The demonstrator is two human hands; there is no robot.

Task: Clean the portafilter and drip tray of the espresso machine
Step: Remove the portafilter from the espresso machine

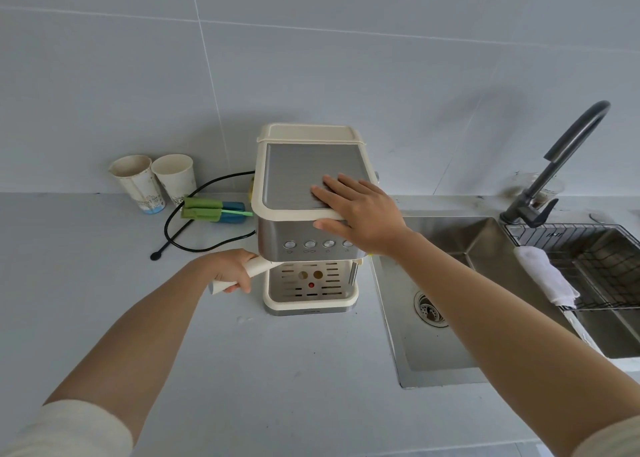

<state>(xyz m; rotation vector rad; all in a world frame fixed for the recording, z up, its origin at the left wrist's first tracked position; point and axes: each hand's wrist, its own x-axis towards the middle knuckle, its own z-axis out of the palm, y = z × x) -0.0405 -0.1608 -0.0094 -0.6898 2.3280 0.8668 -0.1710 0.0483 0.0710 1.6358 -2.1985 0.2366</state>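
Note:
A cream and steel espresso machine (294,179) stands on the grey counter against the wall. My right hand (356,207) lies flat on its ribbed top, fingers spread, thumb over the front edge. My left hand (230,266) grips the cream handle of the portafilter (258,267), which sticks out to the left from under the machine's front. The portafilter's basket is hidden under the machine. The slotted drip tray (310,295) sits in place at the machine's base, with a red float showing in it.
Two used paper cups (152,181) stand at the wall on the left. Green and blue sponge brushes (211,208) and a black power cord (180,228) lie beside the machine. A steel sink (436,283) with a dark faucet (557,162), wire rack and white cloth (545,278) is on the right.

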